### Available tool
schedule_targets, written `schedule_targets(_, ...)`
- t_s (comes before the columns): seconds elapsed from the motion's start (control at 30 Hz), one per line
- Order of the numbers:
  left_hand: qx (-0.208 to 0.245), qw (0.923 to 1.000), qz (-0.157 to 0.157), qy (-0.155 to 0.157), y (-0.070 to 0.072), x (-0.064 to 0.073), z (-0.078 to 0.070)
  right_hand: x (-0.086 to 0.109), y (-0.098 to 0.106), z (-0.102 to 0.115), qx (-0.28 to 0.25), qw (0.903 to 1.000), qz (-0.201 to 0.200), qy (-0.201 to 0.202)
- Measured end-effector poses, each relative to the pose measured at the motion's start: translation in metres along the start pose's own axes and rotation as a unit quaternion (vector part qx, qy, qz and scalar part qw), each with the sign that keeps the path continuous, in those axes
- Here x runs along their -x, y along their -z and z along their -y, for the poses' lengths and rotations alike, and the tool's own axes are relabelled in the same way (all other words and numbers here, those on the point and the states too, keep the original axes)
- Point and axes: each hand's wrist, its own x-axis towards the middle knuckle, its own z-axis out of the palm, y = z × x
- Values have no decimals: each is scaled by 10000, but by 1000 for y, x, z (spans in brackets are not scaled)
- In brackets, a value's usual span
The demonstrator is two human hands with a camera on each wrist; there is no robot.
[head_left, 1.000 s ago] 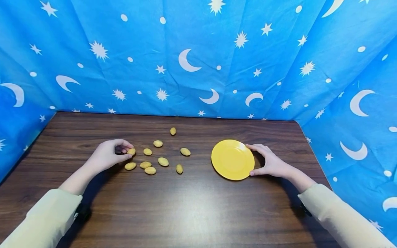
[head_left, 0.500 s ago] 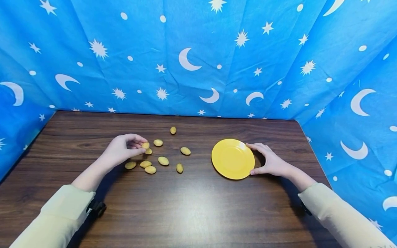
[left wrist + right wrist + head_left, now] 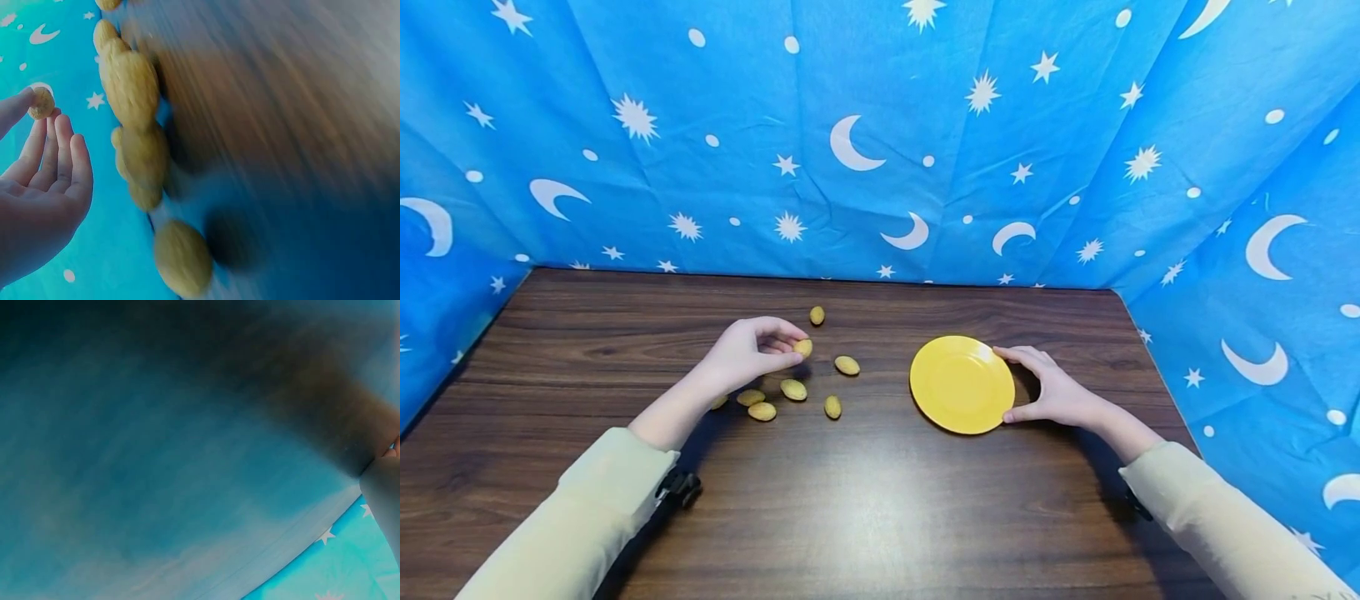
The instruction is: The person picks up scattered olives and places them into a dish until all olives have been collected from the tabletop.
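Observation:
My left hand (image 3: 745,354) pinches a small yellow-brown oval nut-like piece (image 3: 803,347) between thumb and fingertips, above the table left of centre. In the left wrist view the same hand (image 3: 50,181) shows the piece (image 3: 42,103) at the fingertips, its surface rough. Several like it lie on the wood: one at the back (image 3: 817,316), one to the right (image 3: 847,365), others nearer me (image 3: 762,412). Another (image 3: 719,401) is partly hidden behind my left wrist. My right hand (image 3: 1048,392) holds the right rim of a round yellow plate (image 3: 962,385), thumb at the near side, fingers at the far side.
The dark wooden table (image 3: 880,517) reaches back to a blue cloth (image 3: 760,125) with white moons and stars, which also hangs along both sides. A black strap device (image 3: 679,486) sits at my left cuff. The right wrist view is mostly blurred tabletop.
My left hand has lifted the piece off the table and carried it to the right, past the other pieces. The right hand and the plate have stayed in place.

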Motion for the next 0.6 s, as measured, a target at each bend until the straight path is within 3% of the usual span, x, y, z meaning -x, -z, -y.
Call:
schedule_targets(0.27,285,9993,159,-169,-23,-16,-13,0,-1,0,13,10000,-26,-32)
schedule_targets(0.6,406,9965,644,-354,-65,-33,-32,0,-2,-1,-18,10000,-9,-90)
